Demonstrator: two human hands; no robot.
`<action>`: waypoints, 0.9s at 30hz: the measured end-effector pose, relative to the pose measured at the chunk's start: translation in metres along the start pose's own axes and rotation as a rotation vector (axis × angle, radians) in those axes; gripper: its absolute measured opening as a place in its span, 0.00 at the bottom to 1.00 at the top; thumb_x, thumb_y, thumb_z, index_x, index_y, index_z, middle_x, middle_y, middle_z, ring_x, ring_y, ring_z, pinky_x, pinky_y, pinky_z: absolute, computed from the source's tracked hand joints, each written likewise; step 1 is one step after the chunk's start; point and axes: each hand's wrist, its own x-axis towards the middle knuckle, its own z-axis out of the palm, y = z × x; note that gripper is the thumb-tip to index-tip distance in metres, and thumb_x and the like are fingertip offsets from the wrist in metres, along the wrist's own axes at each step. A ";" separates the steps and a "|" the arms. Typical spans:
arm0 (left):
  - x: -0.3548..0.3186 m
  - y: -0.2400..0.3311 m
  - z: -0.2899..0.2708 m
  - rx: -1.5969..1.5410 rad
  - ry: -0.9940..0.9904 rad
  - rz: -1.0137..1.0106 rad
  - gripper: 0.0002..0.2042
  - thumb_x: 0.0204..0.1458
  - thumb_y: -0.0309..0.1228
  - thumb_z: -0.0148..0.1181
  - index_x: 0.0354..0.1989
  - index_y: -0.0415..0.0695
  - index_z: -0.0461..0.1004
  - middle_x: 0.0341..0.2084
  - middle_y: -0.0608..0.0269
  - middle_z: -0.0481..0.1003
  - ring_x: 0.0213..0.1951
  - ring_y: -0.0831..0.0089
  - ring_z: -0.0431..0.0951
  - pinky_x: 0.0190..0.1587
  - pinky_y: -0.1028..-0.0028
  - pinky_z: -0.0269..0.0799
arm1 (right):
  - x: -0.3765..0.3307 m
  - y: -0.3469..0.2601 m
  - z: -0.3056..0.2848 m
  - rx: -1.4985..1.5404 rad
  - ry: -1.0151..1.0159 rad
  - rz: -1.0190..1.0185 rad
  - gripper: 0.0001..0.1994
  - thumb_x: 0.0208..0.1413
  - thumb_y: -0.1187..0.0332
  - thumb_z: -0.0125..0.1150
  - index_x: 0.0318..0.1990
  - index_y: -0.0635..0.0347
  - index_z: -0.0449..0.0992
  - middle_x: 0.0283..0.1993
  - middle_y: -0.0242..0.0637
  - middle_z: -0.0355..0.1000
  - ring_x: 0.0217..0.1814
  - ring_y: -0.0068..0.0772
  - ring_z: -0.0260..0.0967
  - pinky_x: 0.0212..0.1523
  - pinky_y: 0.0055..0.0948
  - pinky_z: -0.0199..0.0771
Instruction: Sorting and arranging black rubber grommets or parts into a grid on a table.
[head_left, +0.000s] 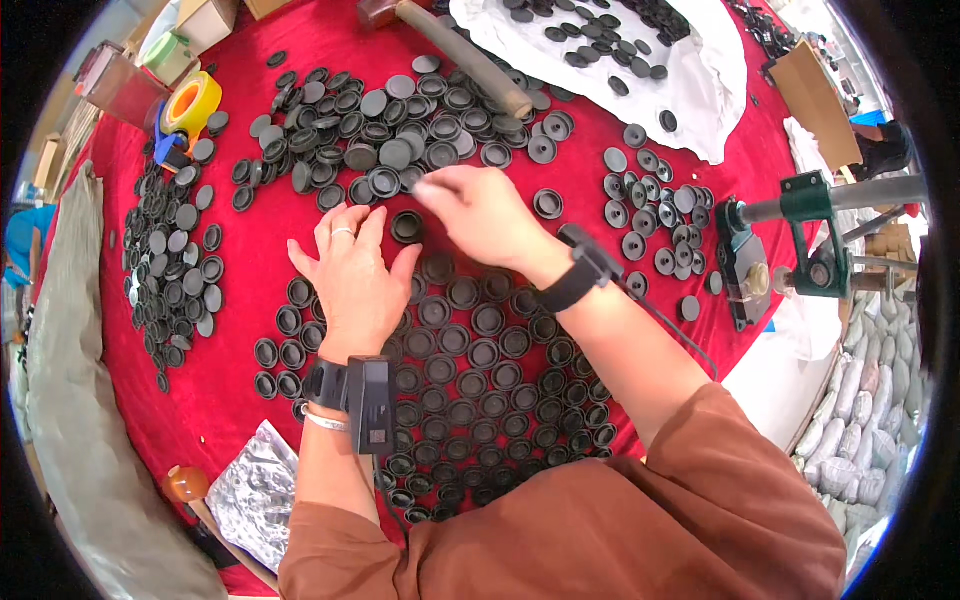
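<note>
Fingers spread, my left hand (355, 275) is low over the red cloth (240, 240), its thumb and forefinger on either side of a round black cap (407, 226) that lies hollow side up. Across from it, my right hand (485, 215) has thumb and fingers drawn together, the tips slightly blurred; whatever they may hold is hidden. Its fingertips are at the near edge of a loose heap of black caps (397, 153). Below both hands, many more caps (453, 341) lie close together in rough rows, hollow side up, partly covered by my forearms.
Loose caps (172, 245) spread along the left, beside a yellow tape roll (193, 103). A long-handled hammer (465, 60) lies across the far heap. Discs with central hubs (655, 205) sit right, near a green metal press (810, 235). White cloth (690, 95) holds dark discs.
</note>
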 end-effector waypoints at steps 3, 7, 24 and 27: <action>0.003 0.003 0.003 -0.016 -0.014 -0.004 0.21 0.42 0.37 0.68 0.48 0.52 0.76 0.50 0.65 0.70 0.60 0.64 0.63 0.60 0.34 0.47 | -0.005 -0.006 -0.014 0.651 -0.119 0.538 0.16 0.64 0.59 0.51 0.37 0.65 0.76 0.36 0.44 0.75 0.34 0.38 0.74 0.37 0.34 0.77; 0.005 0.002 0.006 0.027 -0.022 0.014 0.18 0.43 0.37 0.68 0.46 0.56 0.78 0.48 0.66 0.70 0.59 0.65 0.64 0.59 0.34 0.48 | -0.006 -0.005 -0.025 1.369 -0.289 0.675 0.16 0.67 0.60 0.46 0.41 0.65 0.74 0.35 0.41 0.75 0.35 0.32 0.74 0.36 0.30 0.78; 0.004 -0.007 -0.014 -0.034 -0.010 0.067 0.18 0.44 0.39 0.69 0.45 0.52 0.79 0.39 0.63 0.70 0.48 0.63 0.69 0.55 0.51 0.60 | -0.064 0.051 -0.201 -1.038 0.525 0.145 0.13 0.51 0.62 0.62 0.36 0.63 0.81 0.32 0.50 0.77 0.36 0.48 0.77 0.41 0.39 0.76; 0.019 -0.013 0.006 -0.187 0.121 -0.056 0.18 0.46 0.36 0.67 0.48 0.51 0.77 0.39 0.61 0.71 0.44 0.62 0.71 0.47 0.61 0.67 | -0.028 0.000 -0.122 -0.493 0.273 0.027 0.13 0.52 0.61 0.62 0.34 0.64 0.80 0.33 0.51 0.76 0.36 0.50 0.75 0.40 0.42 0.75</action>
